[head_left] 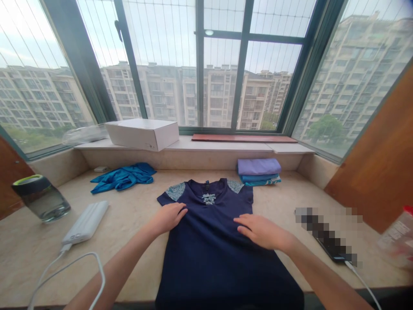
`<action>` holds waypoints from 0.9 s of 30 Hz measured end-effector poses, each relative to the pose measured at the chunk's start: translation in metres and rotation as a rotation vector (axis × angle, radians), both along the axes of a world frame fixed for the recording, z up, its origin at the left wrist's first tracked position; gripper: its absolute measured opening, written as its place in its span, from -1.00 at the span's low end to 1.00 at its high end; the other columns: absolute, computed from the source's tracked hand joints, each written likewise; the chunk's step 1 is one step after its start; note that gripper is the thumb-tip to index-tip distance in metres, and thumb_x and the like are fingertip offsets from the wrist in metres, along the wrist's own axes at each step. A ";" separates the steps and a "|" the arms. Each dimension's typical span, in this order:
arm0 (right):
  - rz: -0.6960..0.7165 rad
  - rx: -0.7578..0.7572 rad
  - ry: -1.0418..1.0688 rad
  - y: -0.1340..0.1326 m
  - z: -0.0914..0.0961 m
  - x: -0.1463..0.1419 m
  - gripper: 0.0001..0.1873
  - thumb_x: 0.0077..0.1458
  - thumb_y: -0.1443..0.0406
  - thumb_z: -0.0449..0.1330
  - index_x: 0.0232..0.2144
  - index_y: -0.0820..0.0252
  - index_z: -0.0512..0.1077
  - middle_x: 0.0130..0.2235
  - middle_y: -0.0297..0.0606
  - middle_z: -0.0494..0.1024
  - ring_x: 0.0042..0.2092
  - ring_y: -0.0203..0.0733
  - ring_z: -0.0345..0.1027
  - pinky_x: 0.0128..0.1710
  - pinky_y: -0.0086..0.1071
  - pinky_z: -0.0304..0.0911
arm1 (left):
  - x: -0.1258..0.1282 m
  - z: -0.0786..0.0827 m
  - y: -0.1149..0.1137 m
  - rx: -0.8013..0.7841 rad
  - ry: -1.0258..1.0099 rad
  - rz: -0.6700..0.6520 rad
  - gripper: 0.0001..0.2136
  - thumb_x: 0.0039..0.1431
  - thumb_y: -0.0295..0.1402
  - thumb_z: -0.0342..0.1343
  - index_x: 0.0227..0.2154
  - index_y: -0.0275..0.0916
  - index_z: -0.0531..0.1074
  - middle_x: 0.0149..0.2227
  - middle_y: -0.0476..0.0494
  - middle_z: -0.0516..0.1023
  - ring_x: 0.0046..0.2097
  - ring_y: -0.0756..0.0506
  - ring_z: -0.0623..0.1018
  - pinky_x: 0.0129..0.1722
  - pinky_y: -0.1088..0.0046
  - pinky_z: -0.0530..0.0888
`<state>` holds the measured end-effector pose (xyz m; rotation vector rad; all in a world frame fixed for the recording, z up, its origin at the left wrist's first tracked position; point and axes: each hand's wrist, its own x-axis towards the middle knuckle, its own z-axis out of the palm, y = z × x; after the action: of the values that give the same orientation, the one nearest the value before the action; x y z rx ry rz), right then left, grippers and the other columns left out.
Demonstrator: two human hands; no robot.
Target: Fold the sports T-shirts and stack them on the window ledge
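Observation:
A navy short-sleeved T-shirt (206, 254) lies spread out with its neckline toward the window and its lower part running to the counter's front edge. Patterned pale patches mark its shoulders, and a small bow-like trim sits below the neck. My left hand (171, 217) rests on the shirt's left side just under the sleeve, fingers stretched out. On the opposite side, my right hand (258, 230) lies over the chest area, its fingers extended and slightly apart. Neither hand grips the cloth.
A crumpled blue cloth (124, 176) and a folded stack of clothes (259, 172) lie behind. Left are a water bottle (41, 198) and a white power bank (85, 221) with cable. A phone (325, 237) and plastic container (398, 237) are right. A white box (142, 133) stands on the ledge.

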<state>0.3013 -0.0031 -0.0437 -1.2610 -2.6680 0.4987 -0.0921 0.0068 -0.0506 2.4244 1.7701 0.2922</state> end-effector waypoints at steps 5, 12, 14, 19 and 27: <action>-0.473 0.269 -0.123 0.075 -0.002 0.008 -0.52 0.36 0.18 0.03 0.20 0.25 0.42 0.26 0.09 0.39 0.25 0.13 0.28 0.22 -0.08 0.17 | -0.016 -0.002 0.042 0.092 -0.046 0.159 -0.55 0.34 -0.43 -0.22 0.15 -0.36 0.43 0.18 -0.36 0.52 0.23 -0.24 0.48 0.24 0.21 0.36; -0.673 0.332 -0.086 0.102 -0.038 0.013 -0.61 0.32 0.17 0.07 -0.01 0.25 0.56 0.19 0.11 0.45 0.23 0.15 0.26 0.21 -0.05 0.13 | -0.014 -0.026 0.075 0.106 0.000 0.251 -0.55 0.31 -0.43 -0.17 0.16 -0.44 0.41 0.24 -0.44 0.44 0.31 -0.28 0.38 0.30 0.18 0.28; -0.681 0.335 -0.056 0.101 -0.041 0.015 -0.65 0.31 0.19 0.08 -0.07 0.21 0.59 0.18 0.06 0.46 0.22 0.14 0.25 0.21 -0.05 0.11 | -0.021 -0.026 0.077 0.103 0.030 0.273 -0.51 0.34 -0.34 -0.19 0.18 -0.52 0.38 0.25 -0.52 0.41 0.31 -0.33 0.37 0.31 0.14 0.26; -0.694 0.309 0.076 0.104 -0.039 0.017 -0.72 0.30 0.24 0.09 -0.20 0.16 0.60 0.06 -0.02 0.55 0.15 0.09 0.32 0.17 -0.11 0.13 | -0.047 -0.024 0.077 0.139 0.264 0.391 -0.46 0.35 -0.20 -0.23 0.07 -0.55 0.44 0.08 -0.56 0.54 0.16 -0.41 0.49 0.18 0.09 0.36; -0.781 0.221 0.503 0.111 -0.043 0.011 -0.59 0.36 0.06 -0.09 -0.15 0.14 0.46 -0.24 -0.17 0.62 -0.19 -0.03 0.50 -0.18 -0.26 0.30 | -0.041 -0.023 0.072 0.201 0.284 0.448 -0.57 0.30 -0.23 -0.15 -0.16 -0.44 0.55 -0.07 -0.52 0.60 0.01 -0.41 0.55 0.07 0.09 0.40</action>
<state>0.3120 0.1075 -0.0862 -1.6767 -1.6056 0.3222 -0.1335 0.0789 -0.0731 2.2544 2.5223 0.1782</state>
